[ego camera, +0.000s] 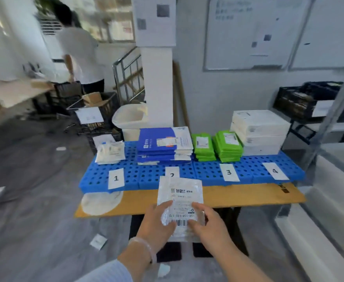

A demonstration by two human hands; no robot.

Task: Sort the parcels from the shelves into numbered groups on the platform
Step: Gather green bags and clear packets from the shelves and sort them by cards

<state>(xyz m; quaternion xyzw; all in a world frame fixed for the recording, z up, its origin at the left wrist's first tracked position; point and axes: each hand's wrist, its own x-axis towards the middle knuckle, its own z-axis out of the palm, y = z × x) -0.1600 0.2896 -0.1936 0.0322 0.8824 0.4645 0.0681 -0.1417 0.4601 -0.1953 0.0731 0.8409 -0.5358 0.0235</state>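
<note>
Between two hands (157, 221) (210, 225), one parcel (180, 195); beyond, perhaps five stacks (110, 152) (157, 144) (203, 147) (229, 146) (259, 132).

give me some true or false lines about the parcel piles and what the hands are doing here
1. The left hand and right hand both hold the parcel. True.
2. The green parcels sit behind card 1. False: they sit behind card 3.
3. The white boxes are stacked at the right end of the platform. True.
4. The platform is red. False: it is blue.
</note>
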